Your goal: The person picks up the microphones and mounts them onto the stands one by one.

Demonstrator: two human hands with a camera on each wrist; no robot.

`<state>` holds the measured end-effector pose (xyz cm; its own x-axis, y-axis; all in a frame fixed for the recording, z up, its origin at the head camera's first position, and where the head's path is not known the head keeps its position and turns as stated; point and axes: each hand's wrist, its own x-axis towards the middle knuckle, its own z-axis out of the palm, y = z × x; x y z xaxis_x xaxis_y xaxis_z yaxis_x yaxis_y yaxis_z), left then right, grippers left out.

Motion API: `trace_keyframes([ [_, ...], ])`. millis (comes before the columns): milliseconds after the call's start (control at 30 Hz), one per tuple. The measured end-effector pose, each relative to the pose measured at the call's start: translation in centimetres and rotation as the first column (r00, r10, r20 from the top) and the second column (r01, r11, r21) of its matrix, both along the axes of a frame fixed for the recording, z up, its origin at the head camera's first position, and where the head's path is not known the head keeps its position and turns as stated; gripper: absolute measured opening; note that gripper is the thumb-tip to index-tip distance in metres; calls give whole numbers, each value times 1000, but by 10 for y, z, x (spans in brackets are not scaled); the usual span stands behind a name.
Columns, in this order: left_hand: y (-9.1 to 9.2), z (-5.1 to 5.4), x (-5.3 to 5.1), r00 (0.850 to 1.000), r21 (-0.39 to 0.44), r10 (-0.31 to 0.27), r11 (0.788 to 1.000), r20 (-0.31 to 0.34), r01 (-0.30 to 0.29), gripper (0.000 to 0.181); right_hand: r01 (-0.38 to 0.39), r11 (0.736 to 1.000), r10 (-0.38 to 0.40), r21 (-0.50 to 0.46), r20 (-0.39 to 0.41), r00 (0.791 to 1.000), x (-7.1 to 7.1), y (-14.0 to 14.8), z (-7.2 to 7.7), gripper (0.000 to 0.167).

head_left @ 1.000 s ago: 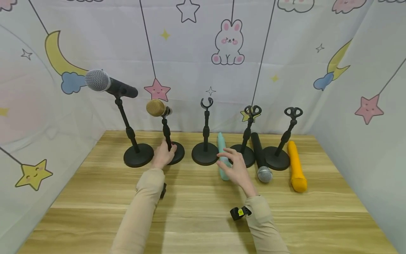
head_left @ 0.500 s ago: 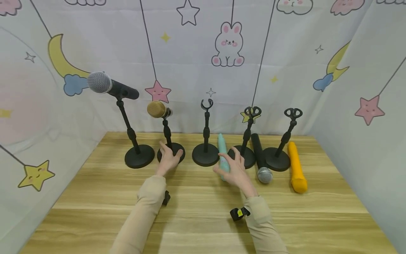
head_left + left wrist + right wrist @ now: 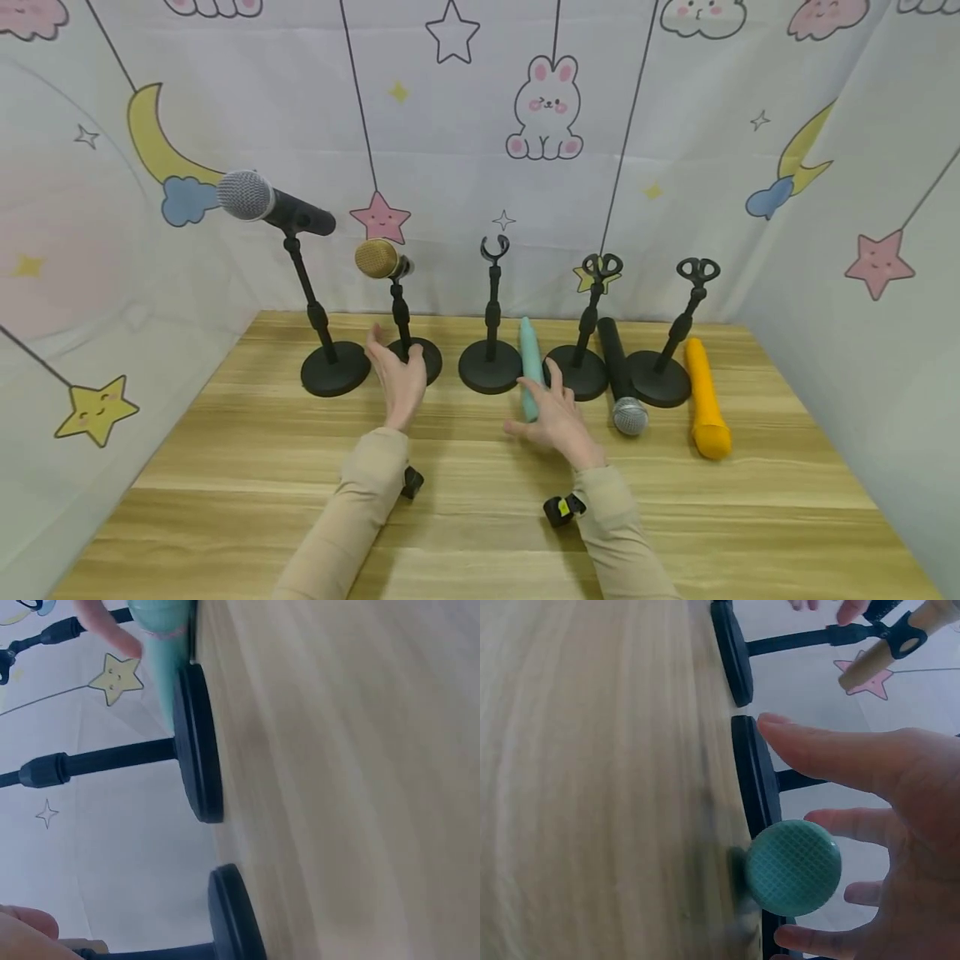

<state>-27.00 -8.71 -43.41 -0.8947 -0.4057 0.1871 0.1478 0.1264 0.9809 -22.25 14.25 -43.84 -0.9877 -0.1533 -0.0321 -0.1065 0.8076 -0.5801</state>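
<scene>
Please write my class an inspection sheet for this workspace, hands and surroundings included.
Surface: wood-grain table, flat.
Job's things: mounted black microphone on leftmost stand; gold microphone on second stand; teal microphone, loose black microphone and orange microphone lying by middle stand, fourth stand and fifth stand.
Clutter: nothing seen.
Hands: left hand at the second stand, contact unclear; right hand at the teal microphone, fingers spread, not gripping it.
Cables: nothing seen.
Surroundings: white cloth backdrop printed with stars, moons and a rabbit.
</scene>
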Motion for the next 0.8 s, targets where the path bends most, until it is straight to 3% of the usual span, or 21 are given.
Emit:
trace_keyframes([
  [167, 9, 6, 3, 993, 87, -31, 995, -110, 41, 56, 13, 1000, -13, 10, -6, 1000, -1, -1, -5, 80],
  [267, 13, 8, 4, 988, 102, -57, 992, -141, 72, 51, 28, 999, -27, 20, -32, 999, -2, -2, -7, 77],
  [500, 19, 8, 7, 985, 104, -107, 987, -133, 121, 47, 61, 998, -57, 26, -127, 990, -5, -3, -8, 55],
  [600, 20, 7, 7, 987, 83, -127, 987, -103, 136, 46, 99, 995, -103, -32, -212, 972, -6, -1, -5, 43],
  [800, 23, 3, 7, 984, 40, -175, 984, -38, 176, 42, 160, 966, -226, -201, -368, 902, -7, 4, 0, 35],
])
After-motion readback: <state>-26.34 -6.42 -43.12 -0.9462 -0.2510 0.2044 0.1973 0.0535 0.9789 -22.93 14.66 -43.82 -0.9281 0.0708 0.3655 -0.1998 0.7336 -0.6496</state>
